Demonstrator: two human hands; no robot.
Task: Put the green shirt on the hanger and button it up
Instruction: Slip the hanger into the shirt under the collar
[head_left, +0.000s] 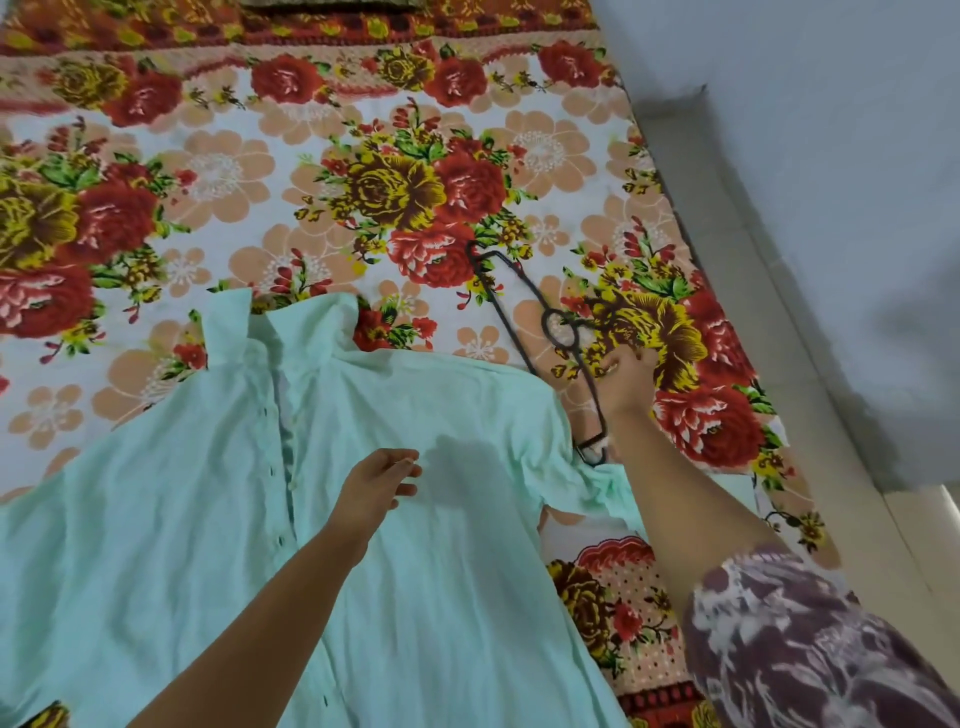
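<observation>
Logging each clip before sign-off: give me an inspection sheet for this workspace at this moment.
Surface: floral bedsheet, mostly uncovered.
Job's things: green shirt lies flat, front up, collar away from the person, placket unbuttoned; dark hanger lies on the sheet beside the shirt's shoulder, not yet inside it.
Clutter: nothing seen.
Grippers: right hand is at the hanger, grip unclear; left hand hovers open over the shirt.
Cables: nothing seen.
Surroundings: pale wall along the bed's right edge.

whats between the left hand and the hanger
In the head view, only the green shirt lies between the left hand and the hanger: its right shoulder and bunched sleeve. The right hand grips the hanger.
</observation>
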